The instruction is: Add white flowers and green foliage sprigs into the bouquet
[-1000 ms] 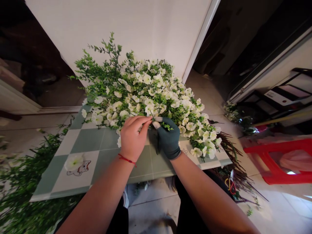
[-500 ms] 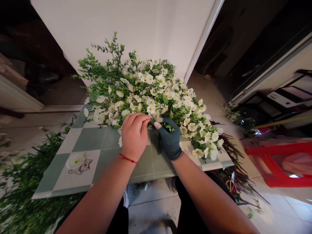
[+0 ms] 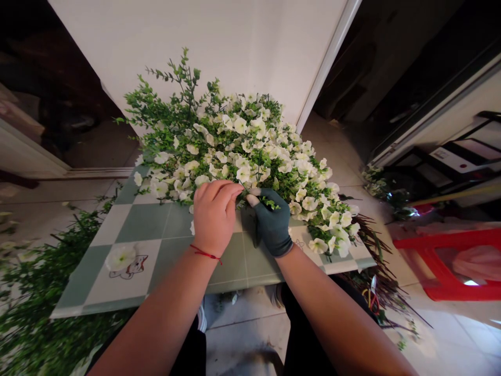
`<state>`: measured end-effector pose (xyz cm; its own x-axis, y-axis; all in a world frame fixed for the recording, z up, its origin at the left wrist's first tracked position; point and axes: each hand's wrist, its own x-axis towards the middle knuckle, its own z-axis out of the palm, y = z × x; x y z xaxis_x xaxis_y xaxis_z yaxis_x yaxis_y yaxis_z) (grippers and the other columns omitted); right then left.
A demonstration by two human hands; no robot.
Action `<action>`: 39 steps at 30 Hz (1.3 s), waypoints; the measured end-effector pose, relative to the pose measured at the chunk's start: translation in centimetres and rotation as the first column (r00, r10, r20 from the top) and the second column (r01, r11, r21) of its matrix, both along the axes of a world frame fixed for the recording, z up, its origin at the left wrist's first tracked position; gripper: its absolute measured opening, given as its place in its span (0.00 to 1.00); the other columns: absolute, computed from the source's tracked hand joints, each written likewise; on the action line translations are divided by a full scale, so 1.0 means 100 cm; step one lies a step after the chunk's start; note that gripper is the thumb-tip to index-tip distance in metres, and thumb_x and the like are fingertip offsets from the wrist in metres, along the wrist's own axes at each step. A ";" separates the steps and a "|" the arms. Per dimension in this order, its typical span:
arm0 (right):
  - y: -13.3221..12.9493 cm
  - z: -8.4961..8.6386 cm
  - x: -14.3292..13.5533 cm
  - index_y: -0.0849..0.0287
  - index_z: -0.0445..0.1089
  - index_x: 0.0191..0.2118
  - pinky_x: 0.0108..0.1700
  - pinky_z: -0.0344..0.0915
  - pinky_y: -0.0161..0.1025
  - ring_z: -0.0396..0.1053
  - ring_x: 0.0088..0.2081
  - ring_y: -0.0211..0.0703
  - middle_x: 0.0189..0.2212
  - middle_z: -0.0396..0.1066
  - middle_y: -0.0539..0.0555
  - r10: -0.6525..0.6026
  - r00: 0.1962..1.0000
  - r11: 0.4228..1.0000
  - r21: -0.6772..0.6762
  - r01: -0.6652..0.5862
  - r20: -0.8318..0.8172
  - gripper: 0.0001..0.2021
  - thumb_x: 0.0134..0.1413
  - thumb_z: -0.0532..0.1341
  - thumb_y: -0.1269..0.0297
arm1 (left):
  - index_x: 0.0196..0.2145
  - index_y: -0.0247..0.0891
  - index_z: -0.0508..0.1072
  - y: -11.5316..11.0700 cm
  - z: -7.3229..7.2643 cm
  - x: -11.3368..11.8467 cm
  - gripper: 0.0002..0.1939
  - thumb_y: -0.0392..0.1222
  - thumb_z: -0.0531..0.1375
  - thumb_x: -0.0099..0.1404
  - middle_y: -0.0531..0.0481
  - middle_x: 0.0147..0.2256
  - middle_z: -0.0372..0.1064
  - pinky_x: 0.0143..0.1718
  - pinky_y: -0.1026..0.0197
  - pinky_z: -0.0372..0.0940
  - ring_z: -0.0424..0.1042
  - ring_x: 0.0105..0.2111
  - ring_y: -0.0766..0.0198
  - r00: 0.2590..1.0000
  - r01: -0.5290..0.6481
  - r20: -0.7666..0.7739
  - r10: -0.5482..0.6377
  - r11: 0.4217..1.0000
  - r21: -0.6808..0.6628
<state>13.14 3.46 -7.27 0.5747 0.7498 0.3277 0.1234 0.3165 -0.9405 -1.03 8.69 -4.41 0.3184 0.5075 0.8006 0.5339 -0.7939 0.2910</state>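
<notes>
My bare left hand (image 3: pixel 214 215), with a red cord bracelet at the wrist, pinches thumb and fingers together on a thin green stem at the front of the flower pile. My right hand (image 3: pixel 273 220) wears a dark green glove with the thumb and fingertip bare, and is closed around a small leafy sprig (image 3: pixel 271 202). The two hands almost touch. Behind them lies a large heap of white artificial flowers (image 3: pixel 256 143) with green leaves. Taller green foliage sprays (image 3: pixel 164 104) rise at its left. A single white bloom (image 3: pixel 121 257) rests on the checked tablecloth (image 3: pixel 183 256).
Green foliage bundles (image 3: pixel 35 282) lie on the floor at left. Scissors (image 3: pixel 371 297) with red and yellow handles are near dark stems (image 3: pixel 387 271) by the table's right edge. A red plastic stool (image 3: pixel 434 277) stands at right. A white panel (image 3: pixel 219 42) is behind the table.
My left hand has shifted very slightly left, away from the right hand. The right hand stays nearly in place.
</notes>
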 end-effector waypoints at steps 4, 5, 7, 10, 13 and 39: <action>0.001 -0.002 0.000 0.54 0.84 0.40 0.54 0.82 0.48 0.84 0.44 0.48 0.40 0.87 0.53 0.001 1.000 1.000 -0.009 -0.001 -0.001 0.11 0.57 0.73 0.54 | 0.48 0.47 0.83 0.002 -0.001 -0.003 0.12 0.32 0.62 0.78 0.47 0.45 0.83 0.45 0.48 0.64 0.74 0.43 0.50 0.992 -0.054 -0.107 0.067 0.991 0.126; 0.001 -0.002 0.000 0.54 0.84 0.40 0.53 0.82 0.48 0.84 0.43 0.48 0.40 0.87 0.53 0.003 1.000 1.000 -0.010 -0.003 0.002 0.11 0.58 0.72 0.53 | 0.47 0.47 0.83 0.002 -0.001 -0.004 0.13 0.31 0.62 0.77 0.47 0.45 0.84 0.45 0.47 0.63 0.74 0.43 0.50 0.988 -0.062 -0.132 0.082 0.987 0.147; 0.001 -0.002 0.001 0.54 0.85 0.41 0.52 0.82 0.48 0.84 0.43 0.48 0.40 0.87 0.53 0.004 1.000 1.000 -0.015 -0.004 0.012 0.11 0.59 0.72 0.53 | 0.47 0.47 0.83 0.003 -0.001 -0.004 0.13 0.31 0.61 0.77 0.47 0.45 0.84 0.45 0.46 0.62 0.73 0.43 0.49 0.981 -0.062 -0.171 0.090 0.985 0.159; 0.001 -0.001 0.002 0.54 0.84 0.40 0.53 0.81 0.47 0.83 0.43 0.48 0.40 0.87 0.53 -0.012 0.999 1.000 -0.023 0.013 0.046 0.10 0.58 0.72 0.54 | 0.45 0.47 0.82 0.003 0.001 -0.005 0.12 0.30 0.61 0.77 0.48 0.45 0.84 0.44 0.46 0.62 0.73 0.43 0.49 0.978 -0.046 -0.197 0.072 0.990 0.130; 0.000 0.000 0.002 0.54 0.84 0.39 0.52 0.81 0.47 0.83 0.42 0.48 0.39 0.87 0.53 -0.023 0.997 0.999 -0.028 0.026 0.077 0.10 0.57 0.72 0.55 | 0.44 0.46 0.82 0.003 0.003 -0.004 0.11 0.31 0.62 0.77 0.48 0.44 0.83 0.44 0.46 0.61 0.73 0.42 0.49 0.975 -0.038 -0.213 0.058 0.994 0.099; 0.000 0.004 -0.004 0.55 0.78 0.41 0.46 0.79 0.43 0.80 0.40 0.45 0.38 0.84 0.53 -0.019 0.992 0.999 0.038 0.014 0.128 0.10 0.64 0.67 0.53 | 0.44 0.42 0.78 -0.005 0.001 0.005 0.05 0.35 0.61 0.79 0.44 0.44 0.79 0.46 0.47 0.66 0.72 0.44 0.47 0.984 -0.033 -0.178 0.017 0.996 -0.087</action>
<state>12.75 3.43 -6.91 0.5384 0.7263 0.4273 0.2483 0.3478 -0.9041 -0.56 8.22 -4.34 0.4375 0.5836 0.6841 0.6025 -0.7550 0.2588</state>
